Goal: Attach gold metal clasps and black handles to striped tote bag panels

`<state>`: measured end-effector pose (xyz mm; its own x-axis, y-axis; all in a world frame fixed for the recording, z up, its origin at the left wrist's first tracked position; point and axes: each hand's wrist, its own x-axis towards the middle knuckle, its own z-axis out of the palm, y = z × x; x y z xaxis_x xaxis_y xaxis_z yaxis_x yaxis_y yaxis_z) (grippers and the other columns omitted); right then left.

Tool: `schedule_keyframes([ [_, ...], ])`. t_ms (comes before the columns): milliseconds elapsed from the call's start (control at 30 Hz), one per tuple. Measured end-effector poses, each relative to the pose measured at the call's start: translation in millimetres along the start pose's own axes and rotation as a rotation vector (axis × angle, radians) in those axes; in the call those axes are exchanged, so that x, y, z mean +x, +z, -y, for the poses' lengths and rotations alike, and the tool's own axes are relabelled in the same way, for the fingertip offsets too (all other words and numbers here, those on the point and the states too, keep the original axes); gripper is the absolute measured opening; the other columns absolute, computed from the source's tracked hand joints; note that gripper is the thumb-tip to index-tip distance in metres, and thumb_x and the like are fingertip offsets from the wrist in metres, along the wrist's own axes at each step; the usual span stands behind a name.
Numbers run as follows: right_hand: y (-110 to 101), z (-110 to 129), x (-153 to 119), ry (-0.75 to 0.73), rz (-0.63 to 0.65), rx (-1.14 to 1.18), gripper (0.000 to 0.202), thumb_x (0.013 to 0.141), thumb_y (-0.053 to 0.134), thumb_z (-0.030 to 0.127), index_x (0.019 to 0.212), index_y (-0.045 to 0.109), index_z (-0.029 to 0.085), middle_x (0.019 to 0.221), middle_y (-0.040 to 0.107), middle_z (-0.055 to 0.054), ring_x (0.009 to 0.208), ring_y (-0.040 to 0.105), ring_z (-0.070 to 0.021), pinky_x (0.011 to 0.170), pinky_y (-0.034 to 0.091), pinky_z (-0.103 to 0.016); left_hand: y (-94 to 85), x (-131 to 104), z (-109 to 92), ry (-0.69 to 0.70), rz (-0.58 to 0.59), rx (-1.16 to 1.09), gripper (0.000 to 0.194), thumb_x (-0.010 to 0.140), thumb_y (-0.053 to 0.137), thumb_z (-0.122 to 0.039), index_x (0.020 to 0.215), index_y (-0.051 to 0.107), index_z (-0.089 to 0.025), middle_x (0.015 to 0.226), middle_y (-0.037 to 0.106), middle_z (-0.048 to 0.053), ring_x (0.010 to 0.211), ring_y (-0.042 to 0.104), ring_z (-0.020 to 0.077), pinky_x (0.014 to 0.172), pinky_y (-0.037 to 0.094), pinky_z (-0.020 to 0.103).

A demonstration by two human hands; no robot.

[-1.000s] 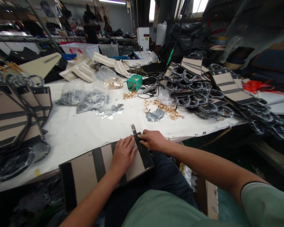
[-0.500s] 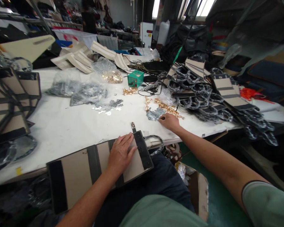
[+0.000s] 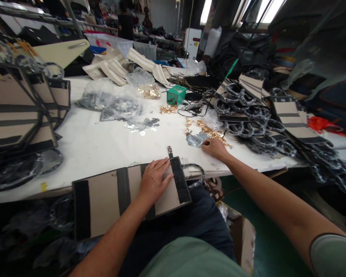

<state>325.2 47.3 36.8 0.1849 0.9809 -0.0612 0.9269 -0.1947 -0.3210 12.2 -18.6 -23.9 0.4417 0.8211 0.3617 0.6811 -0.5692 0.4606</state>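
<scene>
My left hand (image 3: 155, 180) lies flat, fingers spread, on a beige and black bag panel (image 3: 103, 207) at the table's front edge. A strap with a metal clasp (image 3: 170, 151) sticks up from the panel's far edge, and a plastic-wrapped handle (image 3: 202, 175) curves out at its right. My right hand (image 3: 215, 149) is at the right edge of a pile of flat silver metal pieces (image 3: 195, 139), its fingers curled together. What they hold, if anything, is too small to make out. Gold-coloured metal parts (image 3: 210, 130) lie just beyond it.
A green box (image 3: 176, 95) with cables stands mid-table. Bags of metal parts (image 3: 119, 107) lie to its left. Bag panels with wrapped handles are heaped at right (image 3: 245, 111) and stacked at left (image 3: 11, 115). Beige strips (image 3: 112, 67) lie at the back.
The view has swung left, so the table and its contents appear further right. Both hands keep nearly the same places on the panel and at the silver pile.
</scene>
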Motion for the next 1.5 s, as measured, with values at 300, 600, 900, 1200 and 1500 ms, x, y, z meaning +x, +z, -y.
schedule_keyframes([
  [300, -4, 90, -27, -0.461, 0.517, 0.412, 0.020, 0.081, 0.067, 0.030, 0.091, 0.076, 0.015, 0.076, 0.070, 0.000, 0.064, 0.057, -0.0111, 0.060, 0.041, -0.021, -1.7, 1, -2, -0.030, -0.004, -0.025, 0.046, 0.090, 0.068, -0.030, 0.135, 0.064, -0.022, 0.144, 0.062, 0.008, 0.133, 0.056, 0.0299, 0.116, 0.041, 0.054],
  [600, 12, 110, -9, -0.553, 0.623, 0.191, 0.014, 0.078, 0.069, 0.022, 0.087, 0.078, 0.016, 0.070, 0.067, 0.002, 0.065, 0.055, -0.0120, 0.061, 0.038, -0.023, 1.5, 5, -9, -0.117, -0.095, -0.088, 0.032, 0.093, 0.065, -0.029, 0.124, 0.071, -0.023, 0.133, 0.070, 0.006, 0.124, 0.062, 0.0265, 0.111, 0.046, 0.050],
  [900, 10, 125, -7, -0.552, 0.538, -0.114, 0.017, 0.077, 0.074, 0.027, 0.093, 0.080, 0.024, 0.084, 0.074, 0.000, 0.076, 0.061, -0.0156, 0.061, 0.035, -0.024, 5.3, 10, -18, -0.188, -0.179, -0.099, 0.025, 0.097, 0.061, -0.031, 0.118, 0.074, -0.026, 0.121, 0.076, 0.002, 0.113, 0.065, 0.0249, 0.100, 0.049, 0.046],
  [1200, 28, 101, -17, -0.516, 0.421, 0.050, 0.015, 0.081, 0.071, 0.031, 0.091, 0.079, 0.024, 0.083, 0.075, 0.000, 0.076, 0.063, -0.0154, 0.063, 0.037, -0.024, -0.2, 22, -10, -0.179, -0.127, -0.074, 0.011, 0.091, 0.069, -0.029, 0.097, 0.078, -0.029, 0.110, 0.078, 0.000, 0.105, 0.065, 0.0253, 0.094, 0.047, 0.046],
  [1500, 22, 155, 55, -0.424, 0.178, 0.065, 0.024, 0.088, 0.066, 0.038, 0.103, 0.081, 0.027, 0.104, 0.079, -0.001, 0.093, 0.069, -0.0183, 0.078, 0.049, -0.024, -8.0, 25, -8, -0.188, -0.086, -0.086, 0.009, 0.090, 0.070, -0.024, 0.091, 0.076, -0.031, 0.114, 0.077, -0.001, 0.108, 0.062, 0.0261, 0.091, 0.043, 0.048],
])
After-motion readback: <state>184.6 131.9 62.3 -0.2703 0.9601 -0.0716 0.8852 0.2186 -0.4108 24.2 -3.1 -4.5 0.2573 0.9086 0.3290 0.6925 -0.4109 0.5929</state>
